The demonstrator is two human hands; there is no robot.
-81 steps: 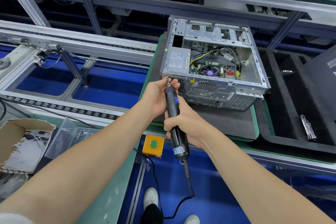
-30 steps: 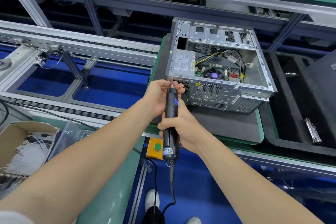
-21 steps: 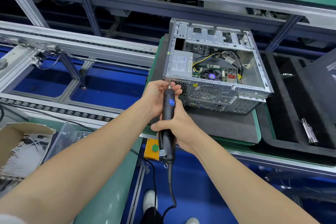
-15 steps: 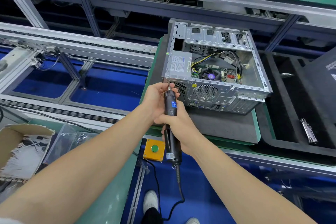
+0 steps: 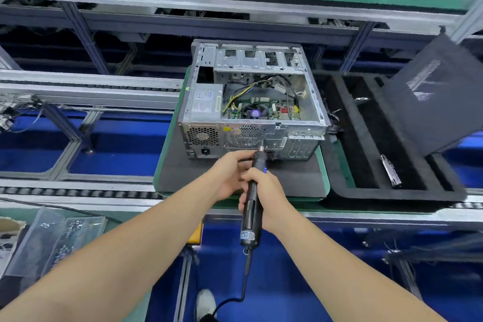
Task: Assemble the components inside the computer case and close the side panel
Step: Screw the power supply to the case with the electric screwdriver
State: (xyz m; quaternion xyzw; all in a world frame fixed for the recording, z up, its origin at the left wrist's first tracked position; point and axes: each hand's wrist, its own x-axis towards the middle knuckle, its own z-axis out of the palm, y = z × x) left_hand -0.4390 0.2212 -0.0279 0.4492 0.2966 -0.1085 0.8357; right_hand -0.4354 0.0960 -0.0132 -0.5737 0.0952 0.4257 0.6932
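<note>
The open computer case (image 5: 206, 102) lies on its side on a dark foam mat (image 5: 180, 178), with motherboard, cables and power supply showing inside. My right hand (image 5: 266, 196) grips a black electric screwdriver (image 5: 252, 206). Its tip touches the case's rear panel near the lower middle, below the fan grille. My left hand (image 5: 230, 175) pinches the screwdriver's front end just behind the bit. The dark side panel (image 5: 428, 102) leans off the case, at the right.
A black foam tray (image 5: 366, 165) to the right holds a metal bracket (image 5: 390, 174). Clear bags of screws (image 5: 60, 238) and a cardboard box lie at the lower left. Conveyor rails run left of the case. A yellow button box sits under my left arm.
The screwdriver tip left the case's rear upper-left corner and moved right to the lower middle of the rear panel. Both hands went with it.
</note>
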